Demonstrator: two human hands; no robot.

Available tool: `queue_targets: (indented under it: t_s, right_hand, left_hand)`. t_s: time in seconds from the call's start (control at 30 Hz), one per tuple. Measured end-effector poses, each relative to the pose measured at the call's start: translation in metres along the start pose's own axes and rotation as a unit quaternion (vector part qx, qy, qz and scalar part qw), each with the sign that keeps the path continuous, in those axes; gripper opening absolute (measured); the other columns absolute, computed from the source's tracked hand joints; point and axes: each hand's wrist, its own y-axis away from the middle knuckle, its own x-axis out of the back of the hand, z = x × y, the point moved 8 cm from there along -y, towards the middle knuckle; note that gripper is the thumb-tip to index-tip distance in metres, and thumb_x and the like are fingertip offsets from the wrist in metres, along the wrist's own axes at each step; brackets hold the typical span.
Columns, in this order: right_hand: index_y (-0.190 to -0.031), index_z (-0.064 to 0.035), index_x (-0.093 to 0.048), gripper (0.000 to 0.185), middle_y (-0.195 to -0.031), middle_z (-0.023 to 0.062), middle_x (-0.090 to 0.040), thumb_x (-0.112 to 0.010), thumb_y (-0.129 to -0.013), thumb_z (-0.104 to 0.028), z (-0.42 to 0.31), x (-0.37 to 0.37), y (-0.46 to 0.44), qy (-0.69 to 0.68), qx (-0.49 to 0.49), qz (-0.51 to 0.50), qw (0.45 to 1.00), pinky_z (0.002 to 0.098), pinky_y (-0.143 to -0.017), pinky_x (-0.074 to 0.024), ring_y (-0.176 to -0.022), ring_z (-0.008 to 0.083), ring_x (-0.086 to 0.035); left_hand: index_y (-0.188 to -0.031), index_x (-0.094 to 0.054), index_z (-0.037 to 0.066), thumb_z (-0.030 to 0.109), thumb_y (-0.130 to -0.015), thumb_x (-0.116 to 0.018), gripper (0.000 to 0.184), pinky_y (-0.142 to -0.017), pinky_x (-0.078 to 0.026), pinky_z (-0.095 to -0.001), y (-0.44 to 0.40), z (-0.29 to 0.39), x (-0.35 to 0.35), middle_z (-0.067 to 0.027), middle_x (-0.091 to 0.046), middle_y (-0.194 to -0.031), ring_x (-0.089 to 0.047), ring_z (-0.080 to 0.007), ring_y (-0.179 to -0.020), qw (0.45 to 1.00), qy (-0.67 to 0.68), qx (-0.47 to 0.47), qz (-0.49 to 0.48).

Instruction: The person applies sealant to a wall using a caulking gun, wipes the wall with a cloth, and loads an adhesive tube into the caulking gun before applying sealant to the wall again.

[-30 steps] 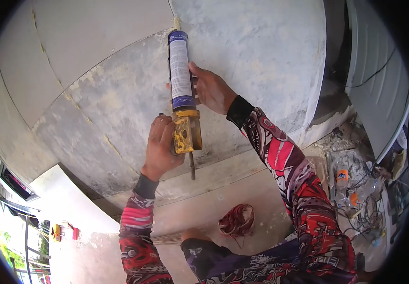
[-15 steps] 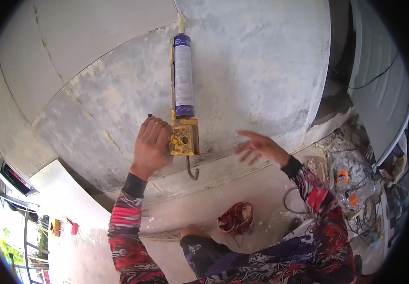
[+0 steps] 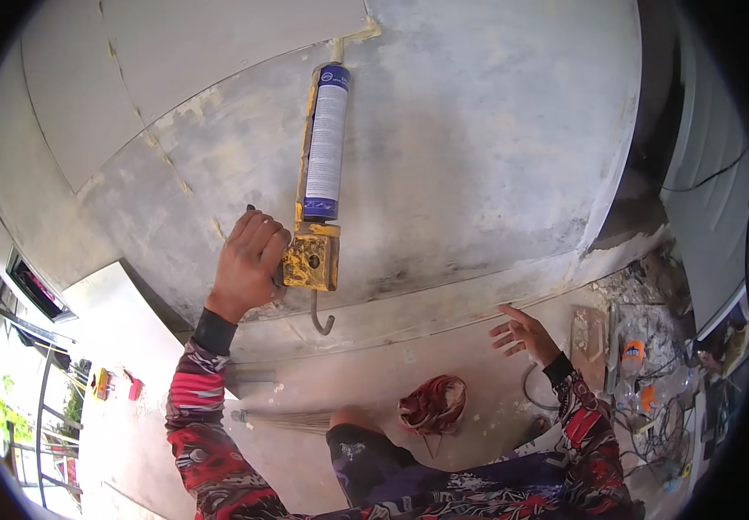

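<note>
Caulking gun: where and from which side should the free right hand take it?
Probably mid-cartridge, with the right hand coming from the right. That flank is straight and exposed; the yellow frame runs along the left, where the left hand holds the caulking gun. The hooked rod juts out below.

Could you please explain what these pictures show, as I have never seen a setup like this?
There is no machine here: one camera, worn on a person's head, takes every picture, looking forward and down. The left hand holds a worn yellow caulking gun by its handle side. In it sits a blue and white cartridge, its nozzle end by yellowish paste on a patchy grey panel. The right hand is open and holds nothing. On the pale surface below lie a red and white bundle and a bunch of thin bristles; cables and clutter lie at the right.
</note>
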Motion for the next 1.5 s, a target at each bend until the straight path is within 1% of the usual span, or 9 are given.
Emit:
queue_targets:
  t_s: [0.13, 0.23, 0.5, 0.83, 0.9, 1.2, 1.3, 1.4, 1.5]
  right_hand:
    - [-0.160, -0.0083, -0.026, 0.079, -0.125, 0.0201, -0.066, -0.055, -0.102, -0.054, 0.006, 0.003, -0.004, 0.025, -0.009, -0.003, 1.000, 0.0414, -0.082, -0.0592, -0.104, 0.0297, -0.071]
    - [-0.160, -0.0097, -0.029, 0.070, -0.124, 0.0147, -0.068, -0.053, -0.105, -0.046, 0.006, 0.004, -0.002, 0.005, -0.007, 0.005, 1.000, 0.0386, -0.081, -0.0577, -0.102, 0.0249, -0.071]
    - [-0.160, -0.0103, -0.029, 0.071, -0.124, 0.0162, -0.067, -0.054, -0.104, -0.047, 0.010, 0.000, -0.010, 0.007, -0.005, 0.007, 1.000, 0.0392, -0.081, -0.0578, -0.103, 0.0261, -0.070]
    - [-0.160, -0.0127, -0.030, 0.070, -0.125, 0.0171, -0.067, -0.056, -0.103, -0.044, 0.016, -0.003, -0.014, 0.011, 0.000, 0.006, 1.000, 0.0416, -0.081, -0.0580, -0.104, 0.0279, -0.070]
    - [-0.160, -0.0114, -0.030, 0.078, -0.125, 0.0188, -0.066, -0.058, -0.100, -0.053, 0.018, -0.001, -0.014, 0.020, 0.000, 0.009, 1.000, 0.0422, -0.082, -0.0589, -0.104, 0.0295, -0.071]
    - [-0.161, -0.0114, -0.027, 0.084, -0.126, 0.0200, -0.065, -0.060, -0.098, -0.056, 0.030, 0.002, -0.019, 0.027, -0.023, 0.008, 0.999, 0.0440, -0.081, -0.0600, -0.104, 0.0317, -0.071]
    - [-0.162, -0.0117, -0.026, 0.083, -0.126, 0.0202, -0.065, -0.060, -0.099, -0.053, 0.033, 0.003, -0.020, 0.026, -0.021, 0.007, 0.999, 0.0441, -0.081, -0.0602, -0.104, 0.0320, -0.071]
    - [-0.161, -0.0116, -0.027, 0.080, -0.126, 0.0204, -0.065, -0.060, -0.100, -0.050, 0.033, 0.001, -0.020, 0.027, -0.020, 0.010, 0.999, 0.0438, -0.081, -0.0602, -0.104, 0.0320, -0.071]
    - [-0.161, -0.0114, -0.028, 0.078, -0.126, 0.0206, -0.065, -0.060, -0.100, -0.047, 0.033, 0.000, -0.020, 0.027, -0.018, 0.008, 0.999, 0.0434, -0.081, -0.0601, -0.104, 0.0318, -0.071]
  left_hand:
    - [-0.098, -0.060, 0.003, 0.009, -0.046, -0.077, 0.056, -0.099, -0.050, -0.0504, 0.009, -0.007, 0.016, -0.0134, -0.060, -0.100, -0.061, -0.0365, -0.098, 1.000, -0.010, -0.004, -0.006]
    - [-0.098, -0.059, 0.002, 0.010, -0.046, -0.075, 0.055, -0.095, -0.050, -0.0507, 0.020, -0.012, 0.025, -0.0141, -0.060, -0.098, -0.060, -0.0376, -0.095, 1.000, -0.013, -0.004, -0.006]
    - [-0.098, -0.057, 0.000, 0.014, -0.044, -0.074, 0.059, -0.087, -0.049, -0.0512, 0.043, -0.021, 0.042, -0.0170, -0.058, -0.095, -0.057, -0.0408, -0.088, 1.000, 0.025, 0.014, -0.003]
    - [-0.095, -0.059, 0.002, 0.014, -0.045, -0.079, 0.055, -0.081, -0.050, -0.0459, 0.071, -0.033, 0.054, -0.0139, -0.060, -0.093, -0.058, -0.0373, -0.084, 0.998, 0.027, 0.050, 0.026]
    - [-0.095, -0.059, 0.002, 0.014, -0.046, -0.079, 0.054, -0.079, -0.049, -0.0460, 0.076, -0.033, 0.055, -0.0139, -0.061, -0.093, -0.058, -0.0369, -0.084, 0.998, 0.030, 0.054, 0.028]
    - [-0.100, -0.058, -0.003, 0.011, -0.047, -0.077, 0.058, -0.085, -0.049, -0.0501, 0.107, -0.048, 0.062, -0.0194, -0.060, -0.097, -0.057, -0.0445, -0.093, 0.994, 0.012, 0.110, 0.027]
    - [-0.101, -0.058, -0.003, 0.009, -0.048, -0.075, 0.056, -0.087, -0.049, -0.0499, 0.113, -0.051, 0.067, -0.0200, -0.061, -0.099, -0.058, -0.0444, -0.097, 0.992, 0.016, 0.126, 0.027]
    - [-0.096, -0.059, 0.001, 0.010, -0.049, -0.075, 0.051, -0.079, -0.049, -0.0461, 0.114, -0.049, 0.076, -0.0147, -0.060, -0.090, -0.059, -0.0385, -0.086, 0.991, -0.002, 0.121, 0.058]
    - [-0.097, -0.059, 0.000, 0.009, -0.051, -0.074, 0.049, -0.083, -0.050, -0.0484, 0.117, -0.050, 0.079, -0.0154, -0.060, -0.091, -0.059, -0.0400, -0.088, 0.989, 0.001, 0.132, 0.069]
